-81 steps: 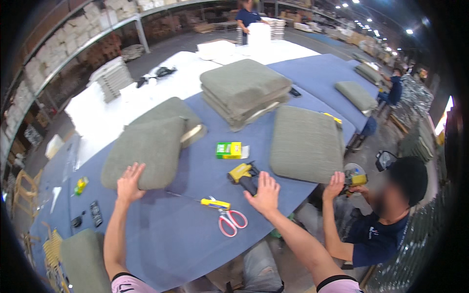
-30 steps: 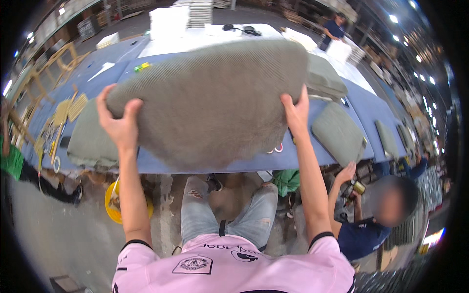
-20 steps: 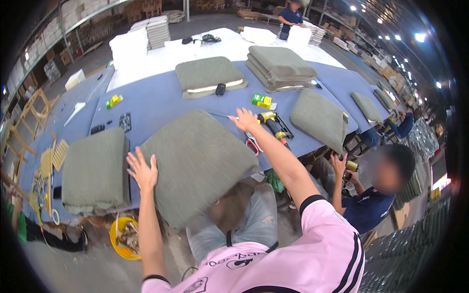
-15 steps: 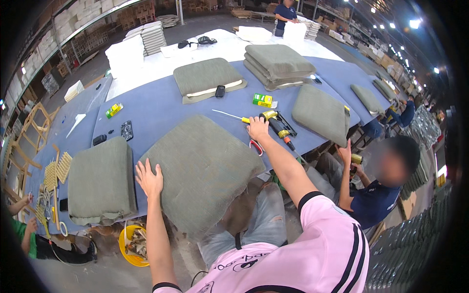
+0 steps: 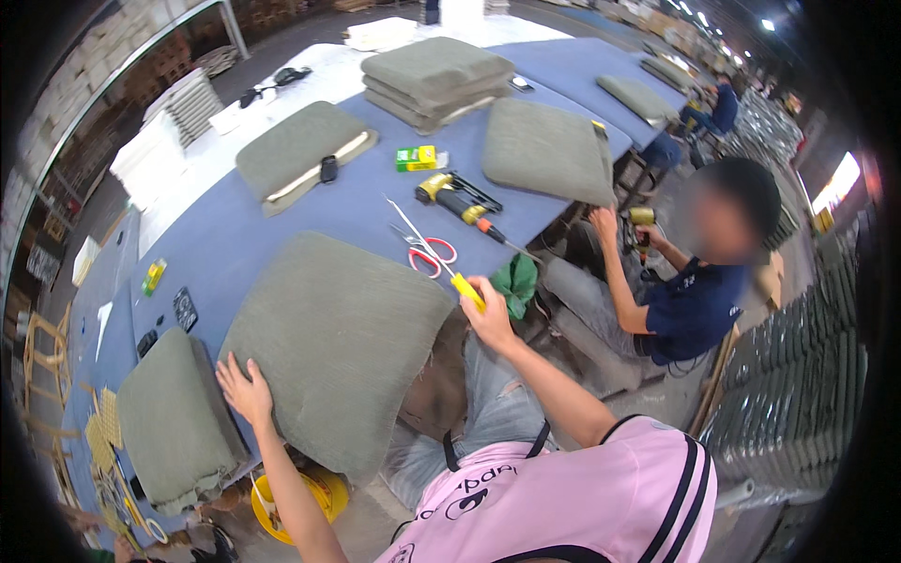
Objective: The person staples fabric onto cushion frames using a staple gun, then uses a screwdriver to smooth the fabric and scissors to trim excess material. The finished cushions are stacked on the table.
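A grey-green fabric cushion (image 5: 328, 319) lies in front of me at the table edge, its near corner overhanging toward my lap. My left hand (image 5: 246, 387) rests flat on its left edge, fingers spread. My right hand (image 5: 490, 314) is closed round the yellow handle of a long, thin-shafted screwdriver (image 5: 466, 291), just off the cushion's right corner. The shaft points away from me, up and left, across red-handled scissors (image 5: 434, 255) on the table. Beyond them lies a yellow and black staple gun (image 5: 455, 199) with an orange hose fitting.
Another cushion (image 5: 174, 413) stands close left of my left hand. Farther back are a cushion with a black device (image 5: 328, 169), a cushion stack (image 5: 436, 80) and a green-yellow box (image 5: 419, 158). A co-worker (image 5: 699, 281) sits at right, beside a cushion (image 5: 549, 150). A yellow bucket (image 5: 324, 493) stands below.
My right hand has drawn the screwdriver back from beside the staple gun toward me, uncovering the scissors. My left hand stays on the cushion's edge. The view has turned to the right.
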Demonstrator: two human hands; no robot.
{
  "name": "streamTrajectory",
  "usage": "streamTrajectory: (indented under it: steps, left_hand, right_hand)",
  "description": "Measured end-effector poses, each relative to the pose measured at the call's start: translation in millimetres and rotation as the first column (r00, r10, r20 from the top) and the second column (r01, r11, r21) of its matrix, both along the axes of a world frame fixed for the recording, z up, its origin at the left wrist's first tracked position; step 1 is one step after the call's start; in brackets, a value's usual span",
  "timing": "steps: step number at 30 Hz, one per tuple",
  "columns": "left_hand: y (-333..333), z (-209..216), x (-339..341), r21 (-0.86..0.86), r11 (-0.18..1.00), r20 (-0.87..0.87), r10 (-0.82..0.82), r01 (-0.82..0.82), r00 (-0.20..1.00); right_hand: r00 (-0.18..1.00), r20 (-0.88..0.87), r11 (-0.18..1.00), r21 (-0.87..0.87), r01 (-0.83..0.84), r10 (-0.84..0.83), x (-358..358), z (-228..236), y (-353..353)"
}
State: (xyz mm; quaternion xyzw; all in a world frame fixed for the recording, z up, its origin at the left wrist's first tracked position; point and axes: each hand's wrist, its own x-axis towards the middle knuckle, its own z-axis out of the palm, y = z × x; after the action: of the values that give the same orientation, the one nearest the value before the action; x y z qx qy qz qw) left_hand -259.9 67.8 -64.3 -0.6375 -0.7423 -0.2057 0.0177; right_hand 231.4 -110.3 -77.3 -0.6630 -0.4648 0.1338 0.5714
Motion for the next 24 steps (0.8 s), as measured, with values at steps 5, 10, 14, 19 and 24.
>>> streamTrajectory:
  steps: [5,10,14,19,24]
  left_hand:
    - [7,-7,1,-0.01,1.0,-0.023,-0.028,0.027,0.999]
    - [13,-16,-20,0.042,0.997,-0.044,-0.064,0.066,0.997]
    - [14,-17,-17,0.042,0.994,-0.023,-0.095,0.096,0.995]
    - [14,-16,-16,0.043,0.994,-0.007,-0.104,0.105,0.995]
    - [13,-14,-14,0.037,0.994,-0.011,-0.1,0.101,0.995]
  right_hand:
    - [0.989,-0.064,0.975,-0.189,0.119,-0.133,-1,-67,-87]
    - [0.977,-0.068,0.955,-0.236,0.18,-0.201,-6,-99,-99]
    - [0.974,-0.028,0.934,-0.29,0.207,-0.224,-7,-101,-91]
    - [0.973,0.009,0.945,-0.235,0.227,-0.231,-5,-106,-90]
    - [0.975,0.005,0.946,-0.242,0.218,-0.223,-5,-107,-90]
